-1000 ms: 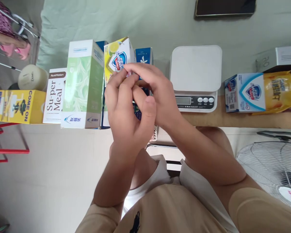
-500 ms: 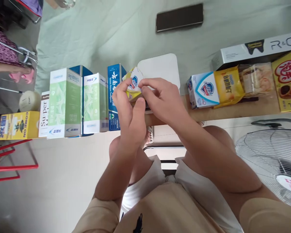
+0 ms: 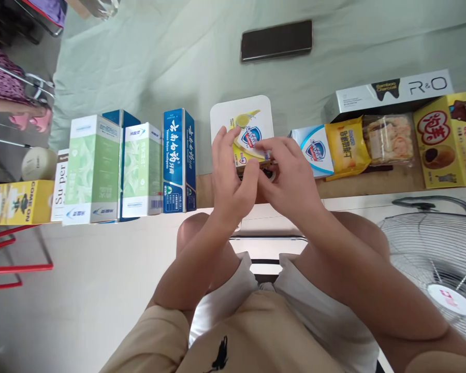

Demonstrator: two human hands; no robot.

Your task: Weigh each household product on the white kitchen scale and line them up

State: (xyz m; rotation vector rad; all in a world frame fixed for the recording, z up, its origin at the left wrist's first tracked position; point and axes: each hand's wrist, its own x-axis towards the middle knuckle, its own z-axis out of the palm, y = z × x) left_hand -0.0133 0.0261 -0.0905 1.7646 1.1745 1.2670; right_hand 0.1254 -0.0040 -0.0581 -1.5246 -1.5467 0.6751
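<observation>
A yellow and white soap box (image 3: pixel 249 135) with a lemon picture and a blue label is between my two hands, over a white rounded plate (image 3: pixel 222 113). My left hand (image 3: pixel 233 178) grips its left side, the fingers along the edge and the thumb at the near end. On the other side my right hand (image 3: pixel 291 173) holds it with bent fingers, the index fingertip on the printed face. The near end of the box is partly hidden by my thumbs. A dark item below it is too covered to make out.
Left stand a blue toothpaste box (image 3: pixel 173 150), green-and-white boxes (image 3: pixel 83 166) and a yellow box (image 3: pixel 27 202). Right are a blue-and-white soap box (image 3: pixel 314 150), a yellow packet (image 3: pixel 347 147), bagged snacks (image 3: pixel 390 137) and an R&O box (image 3: pixel 392 90). A phone (image 3: pixel 276 40) lies behind; a fan (image 3: pixel 446 269) stands right.
Both hands have moved right with the soap box, away from the blue toothpaste box to over the white plate. The box's printed face now shows more fully. The camera view has shifted slightly.
</observation>
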